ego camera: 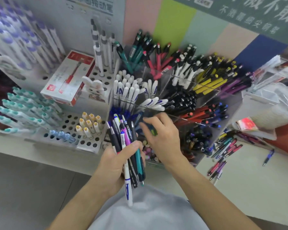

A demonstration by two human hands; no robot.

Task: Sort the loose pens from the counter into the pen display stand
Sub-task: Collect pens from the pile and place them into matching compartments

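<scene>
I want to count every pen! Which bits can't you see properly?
- Head view: the right hand is motion-blurred, so what it holds is unclear.
- The left hand hides the middle of its bundle of pens.
- The loose pens on the counter overlap, too small to count.

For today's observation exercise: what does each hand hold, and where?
Left hand grips a mixed pen bundle mid-barrel. Right hand: cannot tell, blurred.

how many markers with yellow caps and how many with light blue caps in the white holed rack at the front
yellow-capped markers: 8
light blue-capped markers: 4, though motion blur makes this count less sure
total: 12
</scene>
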